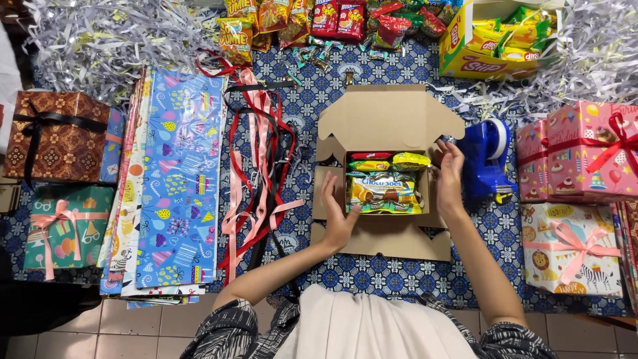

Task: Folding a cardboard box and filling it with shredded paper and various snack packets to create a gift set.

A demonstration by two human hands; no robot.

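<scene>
Hands [392, 199] flanking box [389, 119] edges

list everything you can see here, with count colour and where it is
cardboard box: one, brown, open, centre of the cloth
snack packets in the box: several, yellow, green and red, between the hands
loose snack packets: many, red and yellow, top centre
yellow carton: one, holds green and yellow packets, top right
tape dispenser: one, blue, right of the box
ribbons: a bunch, red, pink and black, left of the box
wrapping paper sheets: a stack, blue on top, left
wrapped gifts: five; two pink and one pale at right, one brown and one green at left
shredded paper: silvery white, top corners
left hand: at the box's left side
right hand: at the box's right side
</scene>
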